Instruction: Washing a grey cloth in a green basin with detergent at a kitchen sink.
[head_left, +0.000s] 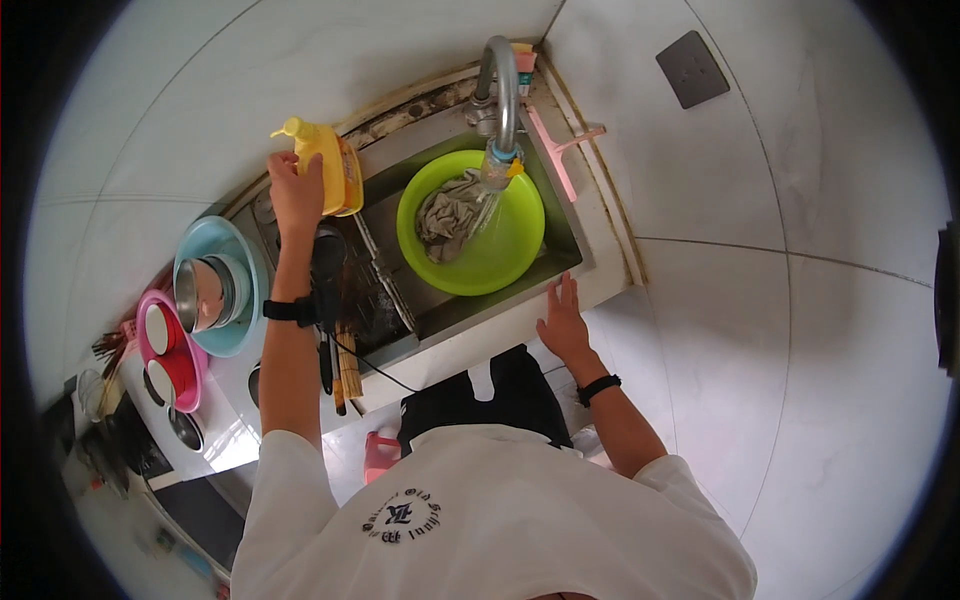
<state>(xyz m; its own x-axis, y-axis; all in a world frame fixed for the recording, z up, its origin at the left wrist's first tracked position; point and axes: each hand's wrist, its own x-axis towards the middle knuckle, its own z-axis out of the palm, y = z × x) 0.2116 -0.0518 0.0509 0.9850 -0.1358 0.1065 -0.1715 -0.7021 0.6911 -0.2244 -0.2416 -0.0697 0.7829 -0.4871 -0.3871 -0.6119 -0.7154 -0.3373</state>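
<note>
A yellow pump bottle (346, 178) stands at the left end of the sink's back side. My left hand (296, 191) is at its left side, the thumb over the bottle and the fingers curled. Whether they grip it is hidden from this angle. My right hand (564, 319) holds nothing and lies at the sink's front right edge, fingers straight. Inside the metal sink (442, 322) sits a lime-green basin (510, 259), with a crumpled greyish cloth (448, 217) in it. Water runs into the basin from the curved faucet (508, 94).
A pink squeegee (556, 154) lies along the sink's right rim. To the left are a blue basin (244, 330) with stacked metal bowls (202, 292) and a pink basin (193, 367) with red bowls. A bamboo brush (348, 371) lies by the left forearm. A dark wall socket (692, 69) is at right.
</note>
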